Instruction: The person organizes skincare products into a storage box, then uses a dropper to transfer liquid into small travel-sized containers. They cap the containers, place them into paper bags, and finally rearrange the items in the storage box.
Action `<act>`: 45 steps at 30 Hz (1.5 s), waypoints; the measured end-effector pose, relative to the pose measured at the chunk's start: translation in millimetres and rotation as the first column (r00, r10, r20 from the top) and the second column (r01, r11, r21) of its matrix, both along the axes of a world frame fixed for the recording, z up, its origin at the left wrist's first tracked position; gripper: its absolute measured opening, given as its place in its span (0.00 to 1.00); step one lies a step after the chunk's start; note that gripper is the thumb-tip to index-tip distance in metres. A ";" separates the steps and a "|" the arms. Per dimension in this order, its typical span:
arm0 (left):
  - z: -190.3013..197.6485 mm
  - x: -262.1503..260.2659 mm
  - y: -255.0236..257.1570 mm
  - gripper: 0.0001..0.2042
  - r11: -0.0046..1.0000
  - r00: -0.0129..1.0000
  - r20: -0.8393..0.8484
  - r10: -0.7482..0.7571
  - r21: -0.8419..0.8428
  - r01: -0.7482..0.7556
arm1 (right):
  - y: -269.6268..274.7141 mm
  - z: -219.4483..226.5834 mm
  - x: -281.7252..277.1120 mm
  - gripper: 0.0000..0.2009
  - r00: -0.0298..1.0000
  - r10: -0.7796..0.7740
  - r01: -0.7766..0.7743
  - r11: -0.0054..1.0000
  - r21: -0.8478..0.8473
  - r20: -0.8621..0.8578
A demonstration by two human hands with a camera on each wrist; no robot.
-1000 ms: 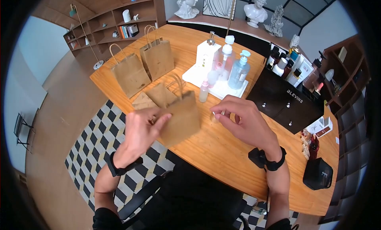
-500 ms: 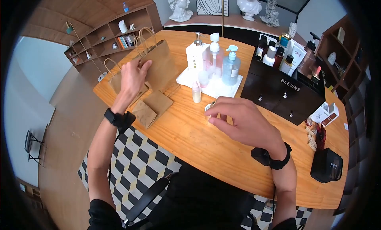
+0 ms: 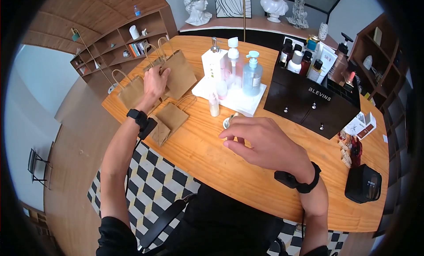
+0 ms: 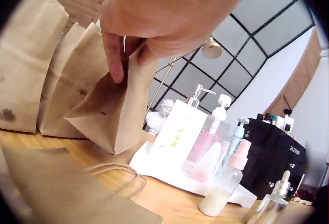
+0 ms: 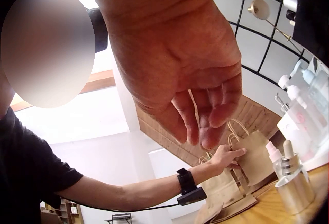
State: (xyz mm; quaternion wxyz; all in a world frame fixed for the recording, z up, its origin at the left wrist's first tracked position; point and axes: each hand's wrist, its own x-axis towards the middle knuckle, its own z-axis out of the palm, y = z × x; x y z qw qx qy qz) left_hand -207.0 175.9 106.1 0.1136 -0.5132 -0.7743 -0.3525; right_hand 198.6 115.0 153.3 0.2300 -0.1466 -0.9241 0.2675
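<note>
At the back left of the table, my left hand pinches the top edge of an upright brown paper bag. The left wrist view shows its thumb and fingers gripping the bag's paper. Beside it another upright bag stands to the left, while smaller bags lie in front. My right hand hovers with loosely bent fingers and holds nothing. Near its fingertips in the head view stands a small dropper bottle, seen more plainly in the right wrist view.
A pink-capped bottle stands before a white tray of pump bottles. To the right are a black cosmetics case, white boxes, a dark red item and a black pouch.
My left hand has carried a paper bag from the table's front to the back left, beside the other upright bags. My right hand stays near the dropper bottle. The head view has shifted.
</note>
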 end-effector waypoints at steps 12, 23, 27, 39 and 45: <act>-19.3 -21.0 2.3 0.19 0.997 0.993 0.097 -0.071 0.012 0.070 | -4.6 0.2 -2.8 0.13 0.995 0.003 -0.001 1.000 -0.013 0.101; -23.4 4.0 -24.5 0.23 0.994 0.992 0.094 -0.083 0.075 0.076 | -6.3 -0.8 -4.4 0.13 0.995 0.013 -0.015 1.000 0.013 0.097; -26.1 17.1 -77.7 0.29 0.973 0.977 -0.183 -0.109 0.180 0.143 | -6.8 -0.6 -2.9 0.13 0.997 0.009 -0.009 1.000 -0.010 0.078; -73.8 37.2 -178.6 0.57 0.918 0.999 -0.018 -0.048 -0.394 0.037 | -4.8 -4.8 -5.0 0.13 0.991 0.023 -0.021 1.000 -0.015 0.134; -46.1 47.2 -217.0 0.53 0.953 0.931 0.358 -0.076 -0.249 0.174 | 3.1 -13.8 -2.8 0.12 0.993 -0.046 0.049 0.999 -0.019 0.111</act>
